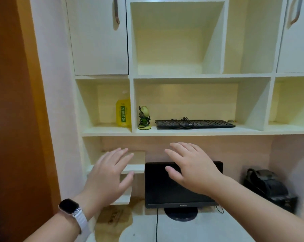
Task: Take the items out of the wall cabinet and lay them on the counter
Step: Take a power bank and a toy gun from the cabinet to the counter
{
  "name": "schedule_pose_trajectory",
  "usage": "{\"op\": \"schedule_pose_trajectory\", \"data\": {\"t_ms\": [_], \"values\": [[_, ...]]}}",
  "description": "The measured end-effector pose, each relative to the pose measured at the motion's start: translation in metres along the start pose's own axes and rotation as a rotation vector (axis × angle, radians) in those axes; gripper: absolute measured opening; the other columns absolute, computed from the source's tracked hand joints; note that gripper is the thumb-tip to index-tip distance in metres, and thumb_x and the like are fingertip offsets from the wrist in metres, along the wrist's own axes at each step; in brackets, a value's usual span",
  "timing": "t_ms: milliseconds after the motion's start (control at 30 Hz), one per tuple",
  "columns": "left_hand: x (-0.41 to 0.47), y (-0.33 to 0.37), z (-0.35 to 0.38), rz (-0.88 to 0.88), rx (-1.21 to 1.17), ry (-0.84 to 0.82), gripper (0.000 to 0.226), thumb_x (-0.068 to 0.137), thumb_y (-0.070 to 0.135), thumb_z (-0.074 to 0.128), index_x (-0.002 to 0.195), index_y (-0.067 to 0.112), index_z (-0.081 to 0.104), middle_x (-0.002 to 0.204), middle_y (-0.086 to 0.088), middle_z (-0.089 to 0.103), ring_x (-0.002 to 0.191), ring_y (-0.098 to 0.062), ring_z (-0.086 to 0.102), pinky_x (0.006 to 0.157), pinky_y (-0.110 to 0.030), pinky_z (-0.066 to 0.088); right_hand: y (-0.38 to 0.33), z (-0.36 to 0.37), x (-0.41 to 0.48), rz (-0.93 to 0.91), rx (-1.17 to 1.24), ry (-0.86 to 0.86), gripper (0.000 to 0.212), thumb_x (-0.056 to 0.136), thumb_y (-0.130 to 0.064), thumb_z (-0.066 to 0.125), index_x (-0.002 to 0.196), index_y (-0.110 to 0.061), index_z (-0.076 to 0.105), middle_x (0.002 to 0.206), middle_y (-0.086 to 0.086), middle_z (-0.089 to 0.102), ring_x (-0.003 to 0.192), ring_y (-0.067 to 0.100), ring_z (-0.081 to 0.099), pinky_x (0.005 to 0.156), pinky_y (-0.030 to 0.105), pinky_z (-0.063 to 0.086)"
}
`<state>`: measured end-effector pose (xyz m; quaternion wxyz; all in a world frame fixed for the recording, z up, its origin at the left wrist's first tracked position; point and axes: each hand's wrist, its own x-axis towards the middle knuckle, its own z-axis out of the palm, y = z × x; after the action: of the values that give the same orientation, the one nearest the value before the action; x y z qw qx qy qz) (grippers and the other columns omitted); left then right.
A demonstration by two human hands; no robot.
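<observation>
A yellow drink bottle (123, 114) with a green label stands in the left open compartment of the wall cabinet (191, 132). In the wide middle compartment a small green figure wrapped in black cord (144, 119) stands at the left, and a black keyboard (194, 124) with its cable coiled on top lies flat beside it. A tiny dark item (231, 121) lies right of the keyboard. My left hand (111, 173) and my right hand (191, 168) are both raised below the shelf, fingers spread, holding nothing.
A black monitor (165, 189) stands on the white counter (144, 229) under my right hand. A black device (270, 187) sits at the counter's right. A wooden board (112, 220) lies at the left. Upper cabinet doors (98, 35) are closed; an orange wall borders the left.
</observation>
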<state>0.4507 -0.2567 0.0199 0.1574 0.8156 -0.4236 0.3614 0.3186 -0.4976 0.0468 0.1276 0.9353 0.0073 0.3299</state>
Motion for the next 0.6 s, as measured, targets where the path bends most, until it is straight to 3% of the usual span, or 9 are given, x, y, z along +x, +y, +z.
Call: {"op": "schedule_pose_trajectory", "data": {"t_ms": [267,600], "values": [[0.061,-0.083,0.029,0.021,0.027,0.059,0.051,0.085,0.044,0.048,0.126,0.017,0.064,0.131,-0.002,0.061,0.123,-0.024,0.054,0.103,-0.042,0.041,-0.005,0.039,0.08,0.045,-0.058,0.011,0.051,0.09,-0.053,0.04,0.126,-0.021,0.059,0.131,0.003,0.06,0.119,0.024,0.055,0.101,0.039,0.044],[0.168,-0.11,0.032,0.088,0.071,0.251,0.051,0.084,0.042,0.049,0.122,0.014,0.067,0.127,-0.008,0.064,0.12,-0.03,0.058,0.096,-0.043,0.045,0.025,0.052,0.171,0.026,-0.107,0.168,0.051,0.089,-0.051,0.041,0.122,-0.019,0.063,0.127,0.006,0.062,0.113,0.027,0.058,0.096,0.039,0.045]]}}
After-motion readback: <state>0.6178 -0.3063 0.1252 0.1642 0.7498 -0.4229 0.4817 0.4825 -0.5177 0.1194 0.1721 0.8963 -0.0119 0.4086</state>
